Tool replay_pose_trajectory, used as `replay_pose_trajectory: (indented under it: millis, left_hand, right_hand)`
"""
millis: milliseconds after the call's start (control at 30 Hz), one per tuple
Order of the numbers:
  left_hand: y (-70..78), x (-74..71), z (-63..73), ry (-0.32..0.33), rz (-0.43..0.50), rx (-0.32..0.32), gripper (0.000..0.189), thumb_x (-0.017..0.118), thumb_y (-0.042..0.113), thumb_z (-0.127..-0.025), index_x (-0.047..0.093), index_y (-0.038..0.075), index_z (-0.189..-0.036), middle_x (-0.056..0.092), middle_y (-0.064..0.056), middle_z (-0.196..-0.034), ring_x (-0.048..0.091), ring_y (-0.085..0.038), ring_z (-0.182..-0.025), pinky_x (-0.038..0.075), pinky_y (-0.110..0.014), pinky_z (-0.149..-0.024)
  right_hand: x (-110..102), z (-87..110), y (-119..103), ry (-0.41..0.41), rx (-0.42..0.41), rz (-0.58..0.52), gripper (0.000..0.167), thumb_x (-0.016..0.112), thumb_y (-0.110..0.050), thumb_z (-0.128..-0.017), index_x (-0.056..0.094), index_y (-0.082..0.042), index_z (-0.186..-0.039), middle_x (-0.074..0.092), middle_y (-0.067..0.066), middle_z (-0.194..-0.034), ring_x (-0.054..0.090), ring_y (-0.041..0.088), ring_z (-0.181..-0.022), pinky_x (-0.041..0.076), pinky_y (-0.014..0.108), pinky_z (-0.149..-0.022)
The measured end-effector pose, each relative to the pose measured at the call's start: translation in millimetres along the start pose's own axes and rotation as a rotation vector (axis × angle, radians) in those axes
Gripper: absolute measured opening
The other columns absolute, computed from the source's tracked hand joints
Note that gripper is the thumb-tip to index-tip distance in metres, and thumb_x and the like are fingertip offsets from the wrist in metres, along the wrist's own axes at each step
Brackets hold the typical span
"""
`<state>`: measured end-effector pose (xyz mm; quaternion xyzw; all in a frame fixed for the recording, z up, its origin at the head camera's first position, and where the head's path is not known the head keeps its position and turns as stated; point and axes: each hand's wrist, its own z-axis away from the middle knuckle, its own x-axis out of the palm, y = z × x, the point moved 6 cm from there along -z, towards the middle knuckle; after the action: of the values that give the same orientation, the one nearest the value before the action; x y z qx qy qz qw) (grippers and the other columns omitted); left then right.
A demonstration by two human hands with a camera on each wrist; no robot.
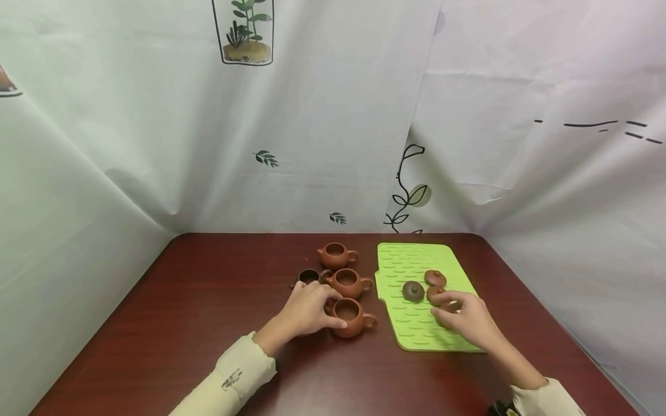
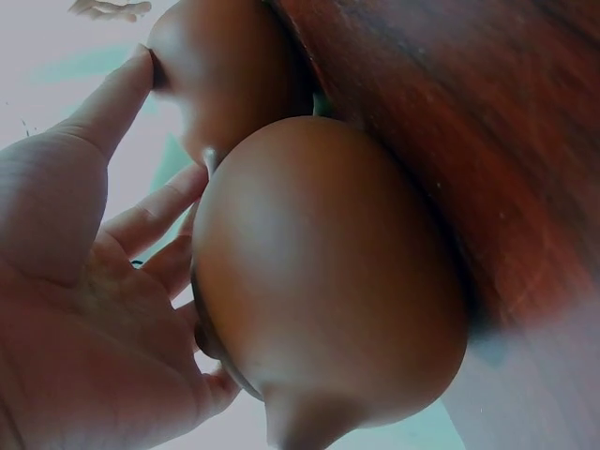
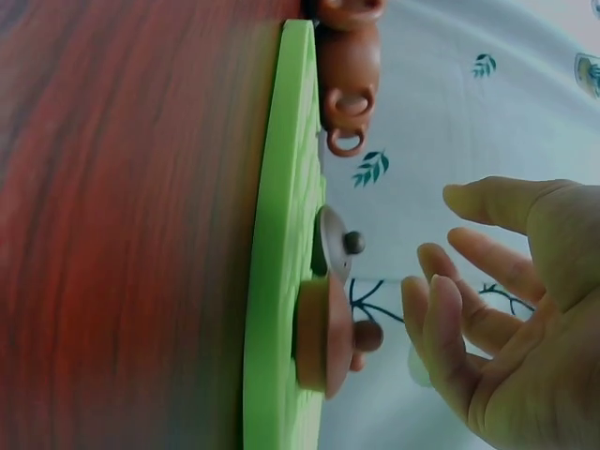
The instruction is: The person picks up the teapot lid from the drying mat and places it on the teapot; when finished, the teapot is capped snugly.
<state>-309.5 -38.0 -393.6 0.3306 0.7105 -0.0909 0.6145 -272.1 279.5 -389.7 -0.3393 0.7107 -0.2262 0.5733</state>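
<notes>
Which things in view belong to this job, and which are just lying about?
Likely the job:
three reddish-brown teapots; left hand touching the nearest one
dark teapot
reddish-brown lids, near the right hand
dark lid
green mat, bearing the lids

Likely just surroundings:
table
patterned cloth backdrop

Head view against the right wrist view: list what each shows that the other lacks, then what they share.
Only the head view: the left hand, the dark teapot and cream sleeves.
Only the right wrist view: the palm of the right hand.
Both: that hand itself, green mat, dark lid, reddish-brown lids, reddish-brown teapots, table and patterned cloth.
</notes>
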Motion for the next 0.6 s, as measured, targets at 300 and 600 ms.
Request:
replay_pose_trajectory:
  millis: [300, 600]
  left_hand:
    - [-0.1, 1.6, 0.5, 0.0, 0.024, -0.008, 0.056, 0.081, 0.058, -0.073, 0.075, 0.02, -0.113, 0.07, 0.009, -0.109, 0.059, -0.017, -0.1, 0.033, -0.044, -0.083]
    - [-1.8, 2.4, -0.1, 0.012, 0.023, -0.012, 0.055, 0.082, 0.057, -0.072, 0.075, 0.021, -0.112, 0.07, 0.01, -0.108, 0.06, -0.016, -0.1, 0.033, -0.048, -0.085]
  right_hand:
    - [-10.5, 2.7, 23.1, -0.065, 0.101, 0.012, 0.031, 0.078, -0.025, -0.087, 0.075, -0.007, -0.112, 0.068, 0.015, -0.119, 0.07, 0.013, -0.077, 0.049, 0.03, -0.063]
    - [-13.1, 3.5, 32.1, -0.037, 0.066, 0.074, 0.025, 0.08, -0.013, -0.083, 0.075, -0.003, -0.106, 0.072, 0.014, -0.106, 0.071, 0.018, -0.078, 0.051, 0.029, -0.061]
